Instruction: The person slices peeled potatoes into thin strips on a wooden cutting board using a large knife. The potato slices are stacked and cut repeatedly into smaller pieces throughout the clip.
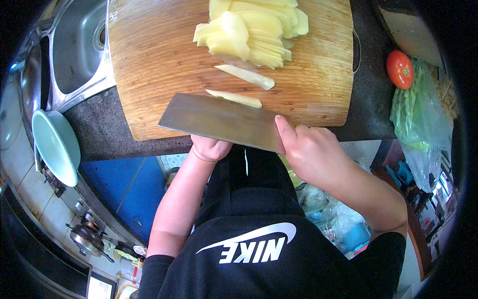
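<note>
My right hand [312, 147] grips a broad cleaver [220, 121], its index finger laid along the face of the blade. The blade is tilted flat-side up over the near edge of a wooden cutting board [157, 74]. Below the blade's lower edge shows the back of my left hand [212, 147]; its fingers are hidden by the cleaver. One pale potato piece [239, 98] lies just beyond the blade, partly covered by it. Another narrow potato piece [248, 76] rests farther up. At the board's far side, thin potato slices [254, 33] overlap in a fanned pile.
A steel sink [76, 48] is at the left, with a pale green basin [56, 147] on the dark counter [101, 123] nearer me. To the right, a tomato [400, 70] sits beside green vegetables in a plastic bag [420, 119]. Plastic bags [336, 209] lie below the counter.
</note>
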The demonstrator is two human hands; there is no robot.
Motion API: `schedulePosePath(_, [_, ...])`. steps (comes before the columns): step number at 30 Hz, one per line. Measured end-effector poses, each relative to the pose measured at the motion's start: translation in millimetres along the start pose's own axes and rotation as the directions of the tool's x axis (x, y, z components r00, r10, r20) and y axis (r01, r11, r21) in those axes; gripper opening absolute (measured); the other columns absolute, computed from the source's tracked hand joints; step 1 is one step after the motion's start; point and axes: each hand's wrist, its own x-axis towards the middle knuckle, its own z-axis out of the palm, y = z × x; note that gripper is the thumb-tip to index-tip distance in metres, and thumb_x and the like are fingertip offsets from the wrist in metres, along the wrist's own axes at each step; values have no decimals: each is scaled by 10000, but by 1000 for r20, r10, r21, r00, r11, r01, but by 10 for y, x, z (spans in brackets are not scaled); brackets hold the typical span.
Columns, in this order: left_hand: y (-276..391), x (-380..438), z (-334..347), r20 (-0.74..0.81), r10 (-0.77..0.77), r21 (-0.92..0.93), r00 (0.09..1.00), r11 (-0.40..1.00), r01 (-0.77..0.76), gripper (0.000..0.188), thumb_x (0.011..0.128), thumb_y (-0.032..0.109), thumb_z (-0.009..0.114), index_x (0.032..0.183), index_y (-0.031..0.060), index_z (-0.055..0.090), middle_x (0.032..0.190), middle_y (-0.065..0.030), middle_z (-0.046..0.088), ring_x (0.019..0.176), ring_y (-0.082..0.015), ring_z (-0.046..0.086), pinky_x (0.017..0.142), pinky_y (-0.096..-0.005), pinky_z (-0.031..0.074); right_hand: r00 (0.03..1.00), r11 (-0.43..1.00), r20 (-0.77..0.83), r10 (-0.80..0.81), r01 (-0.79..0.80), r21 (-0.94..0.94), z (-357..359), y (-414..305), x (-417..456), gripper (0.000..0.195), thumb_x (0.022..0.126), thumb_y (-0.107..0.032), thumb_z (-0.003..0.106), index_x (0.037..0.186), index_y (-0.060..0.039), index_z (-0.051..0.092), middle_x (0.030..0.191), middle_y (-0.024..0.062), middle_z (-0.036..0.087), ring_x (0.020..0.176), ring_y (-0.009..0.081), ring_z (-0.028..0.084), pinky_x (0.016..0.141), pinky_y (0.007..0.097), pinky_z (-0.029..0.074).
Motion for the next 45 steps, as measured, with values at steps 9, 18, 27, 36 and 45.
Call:
schedulePosePath(9, [12,46,15,-125,128,21,984,992,-126,240,630,60,631,865,38,673,933,-129,635,890,-320,605,843,-427,458,999,998,-26,32,-30,55,42,-35,144,347,750,-78,532,1024,135,539,563,109,576,487,243,602,438,338,496])
schedulePosePath(18, [43,129,34,-181,322,181,929,940,-291,297,460,53,605,748,28,671,820,-101,643,798,-291,632,787,-437,503,993,990,-40,110,-106,88,110,-107,364,257,790,-64,502,961,122,547,547,124,585,511,251,623,435,347,498])
schedulePosePath(27, [90,266,7,-185,417,273,890,892,-361,247,522,40,624,762,-12,655,801,-116,619,740,-262,618,645,-329,528,971,938,142,190,-223,266,-161,110,471,299,791,-100,561,1084,-40,566,744,204,619,683,362,619,621,437,505])
schedulePosePath(36, [48,154,-7,-96,328,255,940,921,-295,245,542,24,620,782,-4,659,860,-123,631,801,-281,617,715,-364,512,991,992,-57,118,-115,48,-25,50,6,372,770,-121,552,1119,4,531,631,129,580,553,277,602,514,381,487])
schedulePosePath(45, [-99,-87,73,44,-66,50,997,997,64,346,798,330,604,1089,143,594,1061,-35,603,1002,-249,546,879,-392,399,982,983,113,153,-163,82,-50,-74,-164,558,681,-112,653,1199,0,479,660,104,547,588,271,588,545,385,478])
